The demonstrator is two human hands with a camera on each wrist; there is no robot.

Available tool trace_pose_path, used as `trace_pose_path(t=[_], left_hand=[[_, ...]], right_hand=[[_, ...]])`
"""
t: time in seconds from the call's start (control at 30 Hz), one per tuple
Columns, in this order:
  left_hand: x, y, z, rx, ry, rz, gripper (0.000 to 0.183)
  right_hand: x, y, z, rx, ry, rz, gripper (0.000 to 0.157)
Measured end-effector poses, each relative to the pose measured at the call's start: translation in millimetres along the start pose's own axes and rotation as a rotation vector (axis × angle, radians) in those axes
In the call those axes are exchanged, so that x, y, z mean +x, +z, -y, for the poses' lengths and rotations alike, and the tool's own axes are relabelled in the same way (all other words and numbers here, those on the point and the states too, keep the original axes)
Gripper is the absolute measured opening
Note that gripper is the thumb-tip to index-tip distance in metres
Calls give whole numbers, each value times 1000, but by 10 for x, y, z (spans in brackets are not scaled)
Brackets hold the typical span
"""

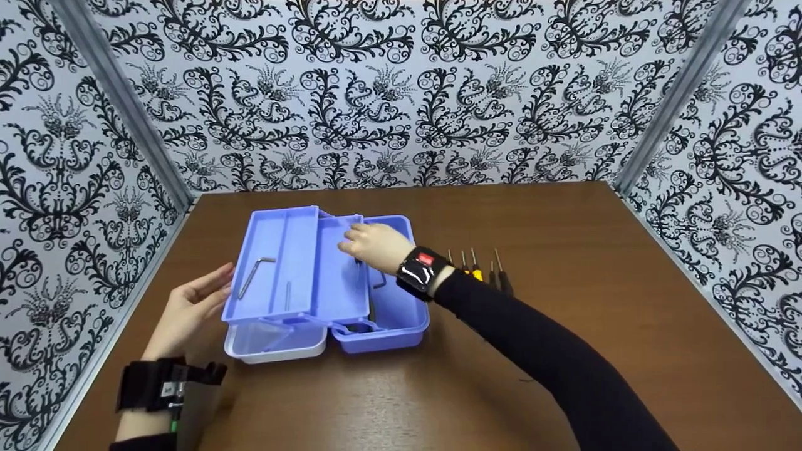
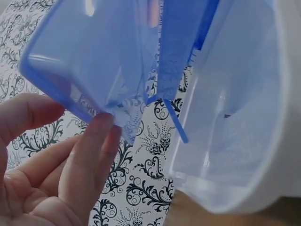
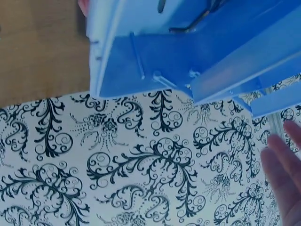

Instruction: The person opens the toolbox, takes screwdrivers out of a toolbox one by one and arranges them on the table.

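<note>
A blue-violet toolbox with raised cantilever trays (image 1: 294, 225) stands unfolded on the table. At its left side my left hand (image 1: 185, 307) touches the outer edge of the raised tray, fingers mostly straight; the left wrist view shows the fingertips (image 2: 101, 121) at the tray's corner. My right hand (image 1: 376, 244) hovers over the middle tray (image 1: 338, 282), its fingers bent downward. A small dark thing shows beneath it, and whether it holds this is hidden. An L-shaped hex key (image 1: 252, 275) lies in the left tray, and another hex key (image 1: 381, 280) shows at the right compartment.
Several screwdrivers (image 1: 474, 266) with yellow and black handles lie right of the toolbox, partly behind my right forearm. A whitish translucent lower bin (image 1: 282, 356) sits under the left tray. Patterned panels (image 1: 401, 94) enclose the brown table (image 1: 595, 250) at back and sides.
</note>
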State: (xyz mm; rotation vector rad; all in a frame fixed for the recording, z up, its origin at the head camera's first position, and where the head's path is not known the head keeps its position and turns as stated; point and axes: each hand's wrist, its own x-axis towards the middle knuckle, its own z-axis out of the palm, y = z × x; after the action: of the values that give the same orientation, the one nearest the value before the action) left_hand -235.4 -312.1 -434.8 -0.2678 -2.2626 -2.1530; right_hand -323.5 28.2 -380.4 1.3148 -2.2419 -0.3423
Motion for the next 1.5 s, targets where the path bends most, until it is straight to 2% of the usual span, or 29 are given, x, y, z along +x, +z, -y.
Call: trace_pose_path(t=[0.1, 0.23, 0.4, 0.7, 0.87, 1.03, 1.13, 1.23, 1.33, 1.4, 1.5], left_hand=[[19, -6, -42, 60, -24, 20, 56], [45, 15, -99, 193, -33, 27, 52], [51, 46, -137, 271, -36, 2, 47], [45, 45, -142, 280, -39, 7, 47], [41, 44, -142, 286, -44, 8, 48], [47, 44, -156, 287, -48, 6, 48], [58, 45, -160, 280, -41, 6, 47], [61, 47, -154, 266, -26, 13, 47], [58, 47, -141, 253, -17, 18, 46], [55, 41, -131, 255, -16, 16, 46], [49, 32, -117, 262, -13, 16, 47]], right_hand=[[78, 23, -9, 14, -10, 53, 22], [149, 75, 8, 0, -7, 108, 24], [201, 145, 84, -49, 23, 117, 24], [270, 171, 217, 53, 326, 209, 24], [298, 163, 296, 86, 438, 216, 23], [334, 159, 387, 43, 502, 228, 24], [347, 178, 425, 2, 498, 220, 24], [341, 212, 439, 2, 464, 172, 23], [329, 246, 423, 28, 393, 139, 21], [325, 256, 397, 32, 335, 148, 22], [316, 264, 351, -21, 241, 166, 24]])
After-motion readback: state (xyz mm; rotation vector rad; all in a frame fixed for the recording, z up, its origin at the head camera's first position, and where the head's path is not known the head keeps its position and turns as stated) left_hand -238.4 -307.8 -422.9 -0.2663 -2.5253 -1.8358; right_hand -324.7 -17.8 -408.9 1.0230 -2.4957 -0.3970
